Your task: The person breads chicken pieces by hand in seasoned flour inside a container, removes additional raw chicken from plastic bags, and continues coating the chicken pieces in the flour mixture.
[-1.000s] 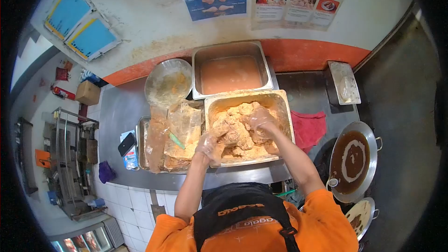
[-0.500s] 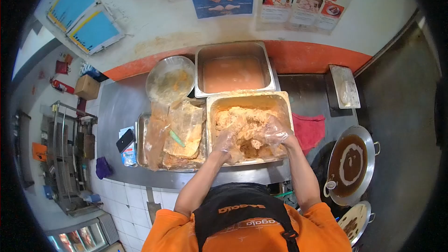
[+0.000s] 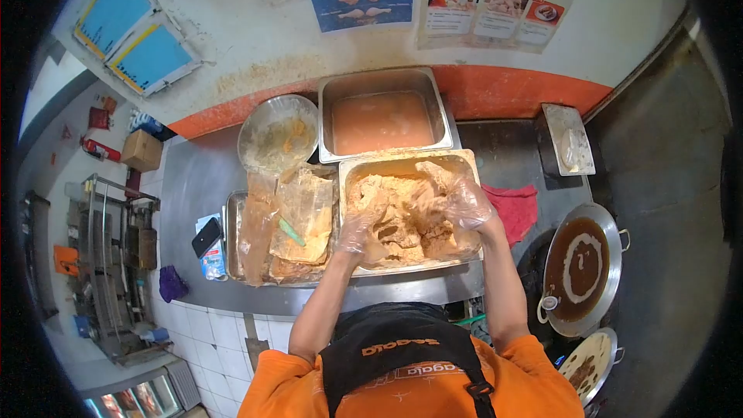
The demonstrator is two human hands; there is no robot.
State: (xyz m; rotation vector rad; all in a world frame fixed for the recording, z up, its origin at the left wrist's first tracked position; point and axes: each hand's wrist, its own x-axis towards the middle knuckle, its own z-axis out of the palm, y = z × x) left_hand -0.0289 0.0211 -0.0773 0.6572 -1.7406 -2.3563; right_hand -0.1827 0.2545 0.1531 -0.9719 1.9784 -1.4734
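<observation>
A steel pan (image 3: pixel 470 166) in front of me holds pale orange breading flour (image 3: pixel 379 188) with coated lumps in it. Both my hands wear clear plastic gloves. My right hand (image 3: pixel 469 203), at the pan's right side, is closed on a flour-coated chicken piece (image 3: pixel 435 176) raised above the flour. At the pan's left side, my left hand (image 3: pixel 359 235) reaches into the flour; its fingers are partly buried, so their grip is unclear.
Behind stands a pan of orange liquid (image 3: pixel 383 122), with a round steel bowl (image 3: pixel 279 139) beside it. Left is a tray (image 3: pixel 234 232) with floury plastic bags (image 3: pixel 302 213); a phone (image 3: pixel 207 237) lies past it. A red cloth (image 3: pixel 512 213) and oil-filled wok (image 3: pixel 611 263) are right.
My right hand has lifted slightly, and a coated chicken piece now shows above the flour in it. My left hand has shifted a little left. The flour between them has been turned over.
</observation>
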